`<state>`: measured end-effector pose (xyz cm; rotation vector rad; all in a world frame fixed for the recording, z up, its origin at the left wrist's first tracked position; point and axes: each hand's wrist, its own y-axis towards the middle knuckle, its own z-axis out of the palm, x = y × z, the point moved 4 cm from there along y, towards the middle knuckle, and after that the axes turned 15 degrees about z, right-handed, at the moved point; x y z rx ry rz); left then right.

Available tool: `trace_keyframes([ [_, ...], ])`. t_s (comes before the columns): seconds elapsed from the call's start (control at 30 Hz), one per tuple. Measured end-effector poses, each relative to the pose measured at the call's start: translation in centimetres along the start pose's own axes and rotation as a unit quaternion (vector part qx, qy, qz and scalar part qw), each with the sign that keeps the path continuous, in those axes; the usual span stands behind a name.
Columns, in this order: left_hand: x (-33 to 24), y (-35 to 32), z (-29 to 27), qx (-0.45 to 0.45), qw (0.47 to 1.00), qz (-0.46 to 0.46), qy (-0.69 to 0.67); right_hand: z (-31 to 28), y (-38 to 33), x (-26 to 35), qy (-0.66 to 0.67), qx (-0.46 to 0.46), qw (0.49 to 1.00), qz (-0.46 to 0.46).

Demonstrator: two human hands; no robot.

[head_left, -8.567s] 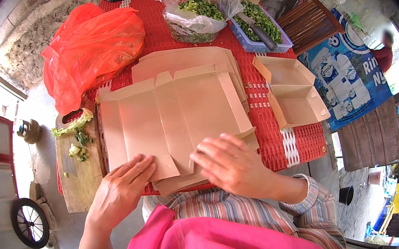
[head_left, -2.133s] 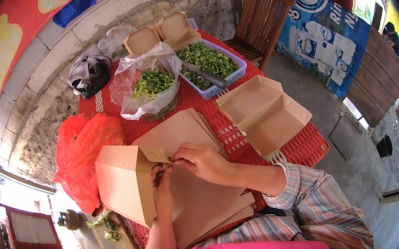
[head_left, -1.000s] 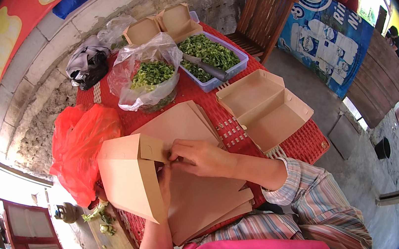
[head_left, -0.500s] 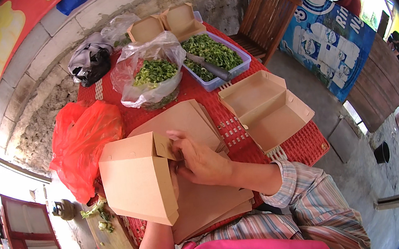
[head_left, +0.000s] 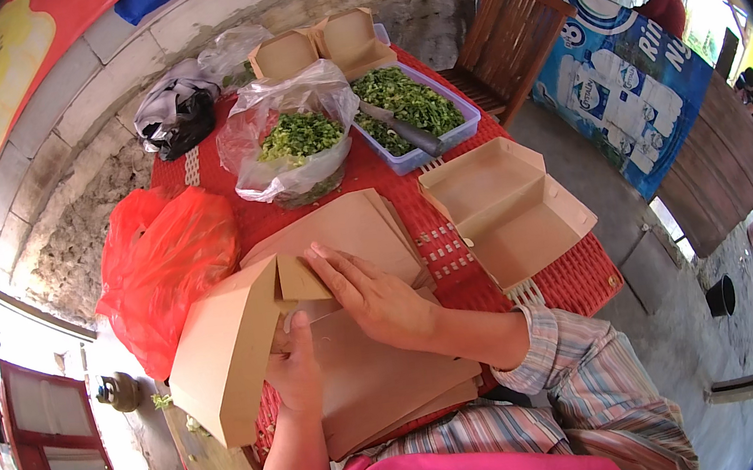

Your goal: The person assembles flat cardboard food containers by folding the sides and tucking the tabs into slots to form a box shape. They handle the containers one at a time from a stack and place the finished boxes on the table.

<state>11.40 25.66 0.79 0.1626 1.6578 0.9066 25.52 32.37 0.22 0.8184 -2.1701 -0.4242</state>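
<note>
A brown cardboard food box (head_left: 221, 348), partly folded, is tilted on its side above the table's near left. My left hand (head_left: 293, 363) grips its inner edge, thumb up; the other fingers are partly hidden by the cardboard. With fingers stretched out and close together, my right hand (head_left: 370, 294) lies against a small folded end flap (head_left: 301, 280) of this box. Under both hands is a stack of flat brown cardboard sheets (head_left: 392, 364). An opened, folded box (head_left: 526, 231) rests to the right of the stack.
On the red woven table (head_left: 578, 271) stand a clear bag of chopped greens (head_left: 295, 142) and a purple tub (head_left: 467, 130) of greens with a knife (head_left: 401, 129) across it. A red plastic bag (head_left: 164, 261) lies left; a wooden chair (head_left: 504, 45) stands beyond.
The box in my left hand has turned and tipped to the left, showing more of its side and inside. My right fingers have straightened from a curl to lie flat at the flap.
</note>
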Motion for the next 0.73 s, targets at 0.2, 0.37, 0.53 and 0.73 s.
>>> trace_keyframes([
  [0.2,1.1,-0.4,-1.7,-0.093,0.994,0.039,0.04,-0.8,0.0,0.5,0.0,0.001,0.998,-0.06],
  [0.37,-0.4,0.1,-2.1,-0.064,0.924,0.194,0.322,-0.9,0.1,0.6,0.028,0.022,0.998,-0.053],
  [0.53,-1.9,0.2,-0.8,-0.019,0.957,0.121,0.261,-1.2,0.0,0.8,-0.05,-0.019,0.996,-0.066],
  [0.73,0.1,-0.8,-0.3,0.134,0.896,0.199,0.373,-1.9,-0.7,1.0,0.04,0.029,0.999,0.021],
])
